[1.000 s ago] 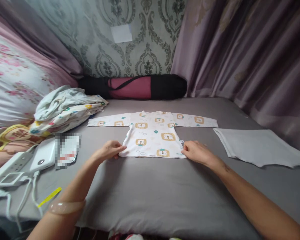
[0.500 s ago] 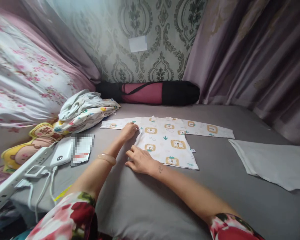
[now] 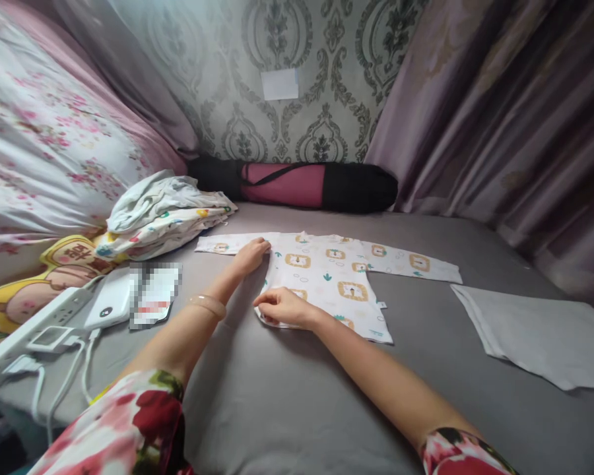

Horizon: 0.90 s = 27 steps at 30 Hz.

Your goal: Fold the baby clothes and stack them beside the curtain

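A white long-sleeved child's shirt (image 3: 327, 280), printed with tan lion faces and green leaves, lies spread flat on the grey sheet with both sleeves stretched sideways. My left hand (image 3: 254, 256) has its fingers closed on the cloth where the left-hand sleeve meets the body. Lower down, my right hand (image 3: 286, 308) pinches the shirt near its bottom left corner, the fingers curled over the hem. Part of the lower front is covered by that hand.
Folded white cloth (image 3: 539, 333) lies at the right. To the left are a clothes pile (image 3: 163, 214), a yellow cartoon cushion (image 3: 34, 290), a white power bank (image 3: 111, 297), and a power strip (image 3: 39, 323) with cables. A black and pink bag (image 3: 287, 185) rests against the wall.
My right hand has shifted slightly up and its fingers have drawn in at the shirt's bottom left corner. My left hand has moved a little up at the underarm. The view has shifted slightly.
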Motion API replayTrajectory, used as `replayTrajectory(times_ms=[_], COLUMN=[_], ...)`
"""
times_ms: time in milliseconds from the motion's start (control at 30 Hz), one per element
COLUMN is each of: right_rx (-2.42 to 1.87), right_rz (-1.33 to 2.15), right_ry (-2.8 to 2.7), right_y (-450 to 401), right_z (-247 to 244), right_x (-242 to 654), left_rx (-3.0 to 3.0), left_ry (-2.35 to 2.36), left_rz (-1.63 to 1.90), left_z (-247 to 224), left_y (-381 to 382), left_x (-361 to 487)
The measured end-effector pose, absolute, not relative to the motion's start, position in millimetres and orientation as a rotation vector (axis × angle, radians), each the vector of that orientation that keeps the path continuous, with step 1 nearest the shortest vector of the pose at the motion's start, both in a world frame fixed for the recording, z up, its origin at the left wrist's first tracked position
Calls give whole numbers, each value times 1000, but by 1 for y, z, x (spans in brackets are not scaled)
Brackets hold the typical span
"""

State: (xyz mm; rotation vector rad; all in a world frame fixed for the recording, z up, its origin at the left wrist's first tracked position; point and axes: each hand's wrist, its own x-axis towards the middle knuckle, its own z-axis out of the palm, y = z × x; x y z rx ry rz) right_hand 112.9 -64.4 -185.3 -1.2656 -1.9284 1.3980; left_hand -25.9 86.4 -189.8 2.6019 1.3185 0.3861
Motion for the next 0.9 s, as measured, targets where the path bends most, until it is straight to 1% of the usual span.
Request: replayTrajectory(times_ms=[67,167,233,300,400,500,567,633,733,833,900], right_rx=[-1172,-1051,-1007,-1002,-1138,-1424,-1655,-1891,-2109,-2145,-2141], right_rz=[1569,1518,1453,1450,1409,1141,877,594,313,197,133], right_ry=[-1909,-2096,-2186,-2192,-2084,-1935,-1831,-1754,-1785,-1948,-2019], right_y=[-64,-69,-76,-82,-82,-74,-68,-62,-58,-56,-57], right_z=[-189,-183,-170,-156,-141,-140,-145,-154,-169,-182,-186], right_x=[119,130,141,157,196,248,284,315,348,359,359], left_rx=[2675,2743,2794,2836,2842,2816,2805,2810,2834,2786,2750], left_ry=[1380,1486,1401,1210,1073,1101,1130,1153,1020,711,559], left_rz=[359,418,497,529,404,194,89,29,51,209,242], left_z=[-188,-187,-191,-203,-225,-232,-222,-201,-167,-143,-137], left_y=[86,78,67,53,36,27,23,18,-1,-36,-64], left_x=[-24,-12,-2,7,12,10,11,18,44,85,113])
